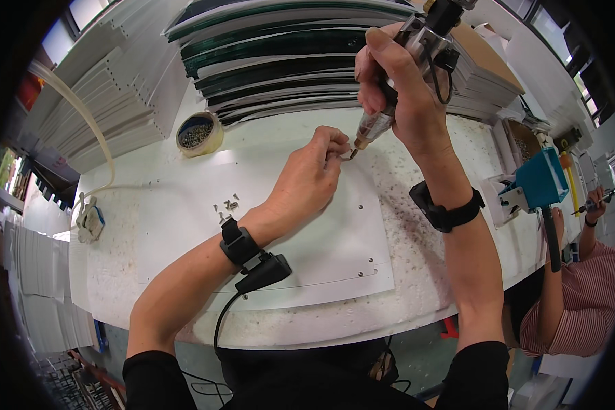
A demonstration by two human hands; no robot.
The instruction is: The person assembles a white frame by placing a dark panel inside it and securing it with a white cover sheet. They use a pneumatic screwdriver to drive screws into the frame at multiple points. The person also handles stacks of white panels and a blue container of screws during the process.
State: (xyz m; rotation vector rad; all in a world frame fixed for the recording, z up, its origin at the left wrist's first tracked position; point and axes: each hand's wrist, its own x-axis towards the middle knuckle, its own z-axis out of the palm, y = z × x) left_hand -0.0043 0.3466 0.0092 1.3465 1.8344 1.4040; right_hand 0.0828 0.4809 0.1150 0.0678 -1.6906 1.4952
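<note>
My right hand [410,89] is wrapped round a power screwdriver [376,126] with a metal body, its bit slanting down to the left. My left hand [311,171] is closed in a pinch right beside the bit's tip; whatever its fingers hold is too small and hidden to name. Under both lies a flat white panel [307,249] with small screws [360,206] set near its right edge. Several loose screws [230,205] lie on the panel, left of my left wrist. Farther back stands a round tub [216,145] full of small screws.
Dark green and white sheets [266,65] are stacked at the back. White stacked panels [102,102] rise at the left, near a pale hose [92,113]. A teal tool with a lever [540,181] stands at the right. Beyond it sits a person in a striped shirt [581,294].
</note>
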